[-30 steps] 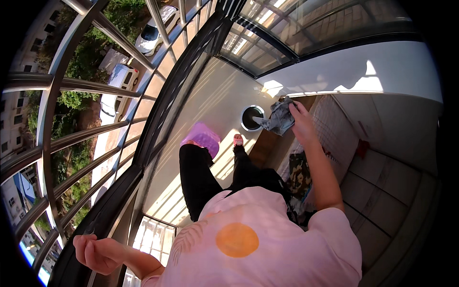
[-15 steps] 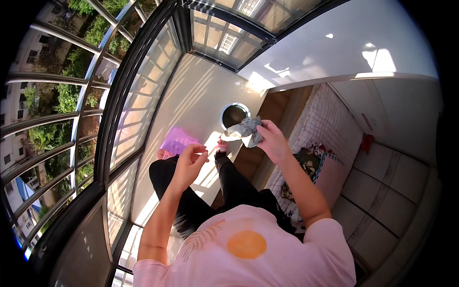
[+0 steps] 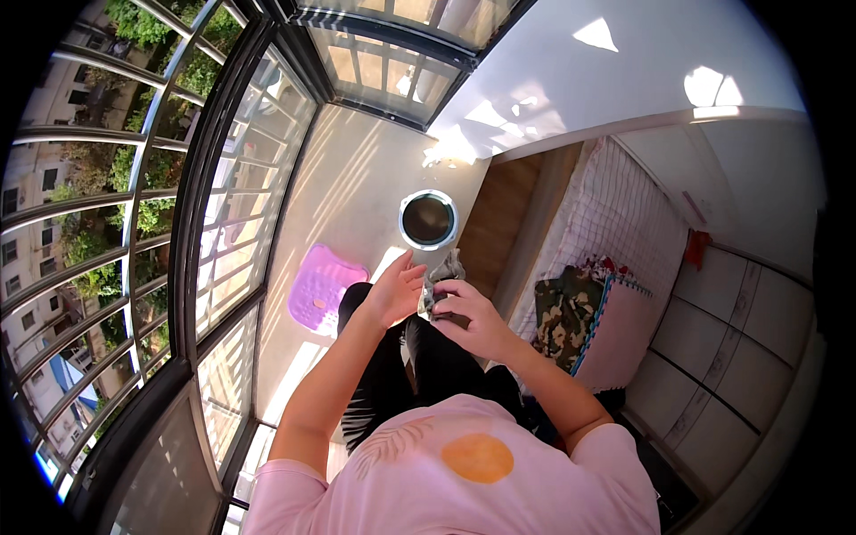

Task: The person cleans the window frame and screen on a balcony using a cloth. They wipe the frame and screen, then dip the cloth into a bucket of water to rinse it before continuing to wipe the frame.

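A crumpled grey cloth (image 3: 448, 265) is gripped by my right hand (image 3: 465, 314), its fingers curled around it in front of my knees. My left hand (image 3: 399, 290) is just left of the cloth, fingers stretched and apart, holding nothing; whether its fingertips touch the cloth I cannot tell. Beyond both hands stands a round bucket with a pale rim (image 3: 430, 246) and dark liquid inside. To the left of my legs is a low purple plastic stool (image 3: 323, 285) with small holes in its top.
Black-framed windows (image 3: 241, 214) and metal bars (image 3: 134, 214) run along the left. At right, a checked bedspread (image 3: 597, 209) carries camouflage fabric (image 3: 566, 312) and a pink mat (image 3: 615, 330). Grey cabinet fronts (image 3: 722, 348) stand farther right. A white wall (image 3: 642, 80) rises ahead.
My right hand has come down and inward with the cloth, toward my body. My left hand has risen toward it, its fingers straightening. The bucket and stool now show more fully.
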